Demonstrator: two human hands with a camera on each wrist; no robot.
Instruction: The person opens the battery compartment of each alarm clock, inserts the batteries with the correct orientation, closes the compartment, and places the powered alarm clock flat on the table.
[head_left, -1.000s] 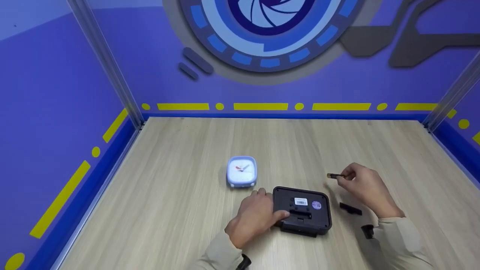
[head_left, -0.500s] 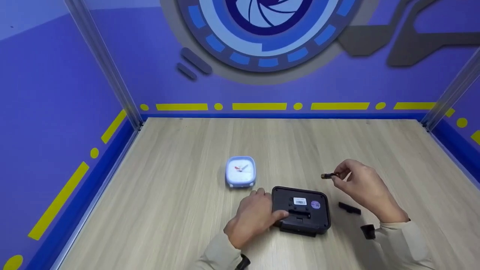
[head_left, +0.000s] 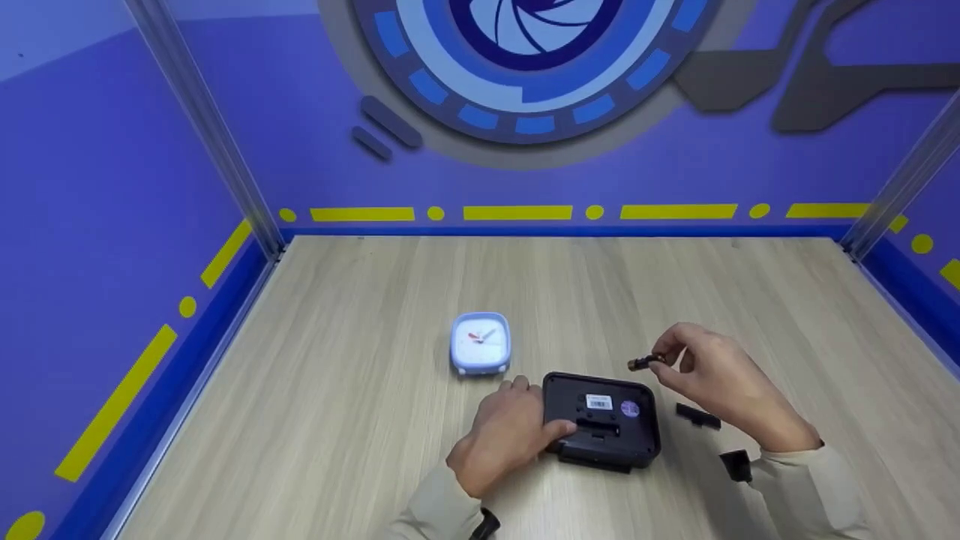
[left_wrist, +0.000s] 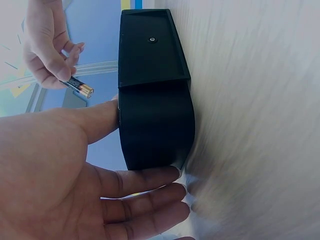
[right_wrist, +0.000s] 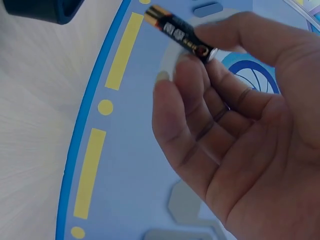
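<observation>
Surface (head_left: pixel 337 390): pale woodgrain is showing.
Walls (head_left: pixel 97 202): purple is enclosing it.
Left hand (head_left: pixel 506 431): you're gripping a device (head_left: pixel 604 415).
Right hand (head_left: pixel 709 375): you're pinching a battery (right_wrist: pixel 181 34).

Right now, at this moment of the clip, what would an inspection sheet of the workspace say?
Surface: light wood-grain table.
Job's things: black device lies with its labelled back up, a slot in it; battery is held above the table, outside the slot; black strip lies to the device's right.
Clutter: blue clock sits farther back, left of the device, untouched.
Hands: left hand holds the device's left side, thumb on its back; right hand pinches the battery.
Cables: nothing seen.
Surroundings: blue-purple printed panels with yellow markings; metal posts at the far corners.
</observation>
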